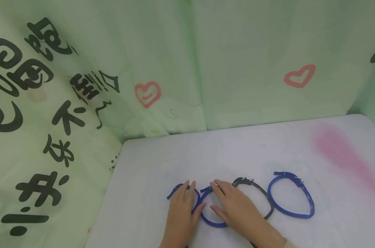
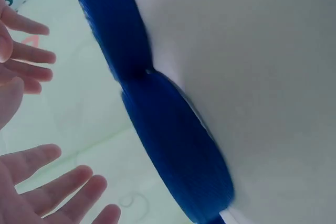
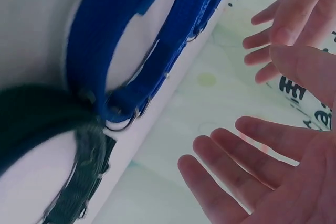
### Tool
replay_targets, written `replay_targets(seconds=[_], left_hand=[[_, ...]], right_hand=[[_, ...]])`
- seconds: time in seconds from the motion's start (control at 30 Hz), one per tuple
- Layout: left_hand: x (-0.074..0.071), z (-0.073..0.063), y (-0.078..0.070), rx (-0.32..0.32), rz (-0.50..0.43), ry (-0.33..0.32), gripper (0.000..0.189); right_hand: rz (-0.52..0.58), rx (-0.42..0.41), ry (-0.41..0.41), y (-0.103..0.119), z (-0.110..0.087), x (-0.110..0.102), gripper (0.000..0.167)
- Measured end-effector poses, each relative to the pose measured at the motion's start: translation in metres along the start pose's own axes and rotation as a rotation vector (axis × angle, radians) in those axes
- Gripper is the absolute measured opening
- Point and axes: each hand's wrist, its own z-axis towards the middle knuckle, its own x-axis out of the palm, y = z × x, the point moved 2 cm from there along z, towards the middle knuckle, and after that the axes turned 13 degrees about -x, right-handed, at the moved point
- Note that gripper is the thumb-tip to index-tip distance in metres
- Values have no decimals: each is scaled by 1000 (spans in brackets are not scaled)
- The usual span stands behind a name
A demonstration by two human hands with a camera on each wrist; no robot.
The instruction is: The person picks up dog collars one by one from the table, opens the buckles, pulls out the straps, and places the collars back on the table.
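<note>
Several buckled collars lie in a row on the white table. My left hand [image 1: 181,208] hovers over the leftmost blue collar [image 1: 174,190], fingers spread and partly covering it. Over the second blue collar [image 1: 214,225] and the edge of a dark green collar [image 1: 263,193] is my right hand [image 1: 237,208], its fingers loosely extended. The right wrist view shows my right hand [image 3: 262,177] apart from the blue collar [image 3: 86,40] and the green collar [image 3: 31,114], with nothing in it. A blue strap [image 2: 173,145] fills the middle of the left wrist view.
Farther right lies another blue collar [image 1: 289,214], its buckle toward the back. The white tabletop [image 1: 162,158] has a pink stain [image 1: 336,148] at the right. A pale green curtain [image 1: 237,69] with hearts and black lettering hangs behind and to the left.
</note>
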Motion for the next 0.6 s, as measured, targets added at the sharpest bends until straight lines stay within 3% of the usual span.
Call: replay_targets(seconds=[0.23,0.43,0.6], left_hand=[[-5,3,15,-60,4,-44,60],[-7,7,26,-45,-45,-133,54],[-7,10,36,-72,-54,-128,48]], right_hand=[[62,-15,26,9,15,9,58],[66,-18,42,13,26,15,56],[76,-29,40,17,36,25,53]])
